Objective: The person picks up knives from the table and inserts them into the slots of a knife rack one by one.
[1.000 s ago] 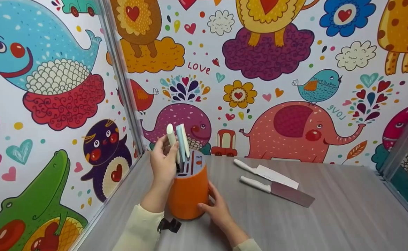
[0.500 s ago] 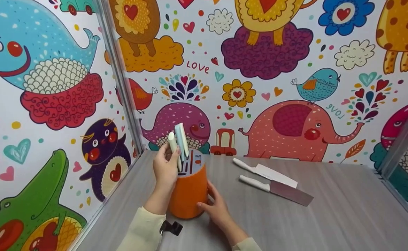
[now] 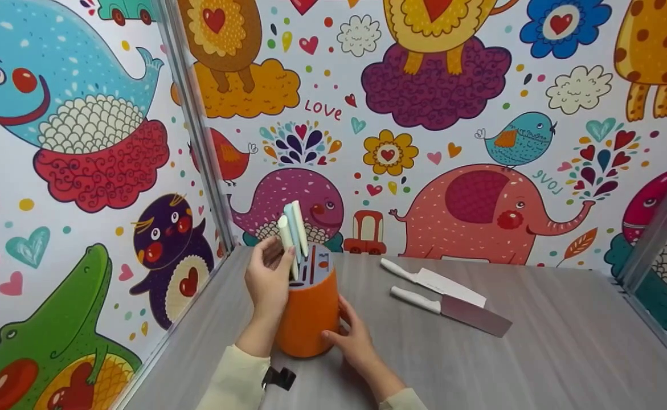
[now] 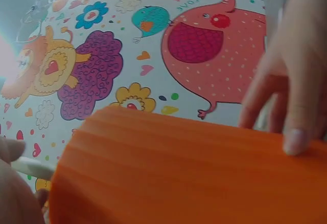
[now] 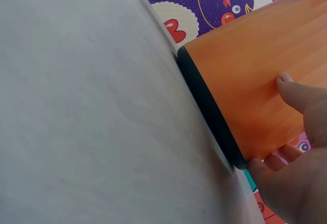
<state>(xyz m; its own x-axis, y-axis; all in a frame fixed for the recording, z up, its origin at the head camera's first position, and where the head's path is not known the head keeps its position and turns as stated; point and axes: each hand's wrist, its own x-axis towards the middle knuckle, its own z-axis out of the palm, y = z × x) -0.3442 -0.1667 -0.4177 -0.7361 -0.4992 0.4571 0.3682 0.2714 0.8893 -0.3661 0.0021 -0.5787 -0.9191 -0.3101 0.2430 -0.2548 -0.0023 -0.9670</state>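
One hand held a knife handle, and one hand held the orange block [image 3: 307, 316].

The block stood upright on the grey table [image 3: 481, 370], near 6 o'clock in the head view. At about 11 o'clock from its middle, the left hand [image 3: 267, 279] pinched a cream handle [image 3: 285, 231] with thumb and fingers; how far down its blade went, I could not tell. A blue handle [image 3: 294, 228] and a white handle [image 3: 299, 225] stuck up beside it, tilted a little. At about 4 o'clock, the right hand [image 3: 357, 339] gripped the block low down, thumb in front, fingers behind. Near 3 o'clock, well apart from the block, lay a pale-bladed knife [image 3: 433, 282] and a brownish-bladed knife [image 3: 451, 307], just beside each other.
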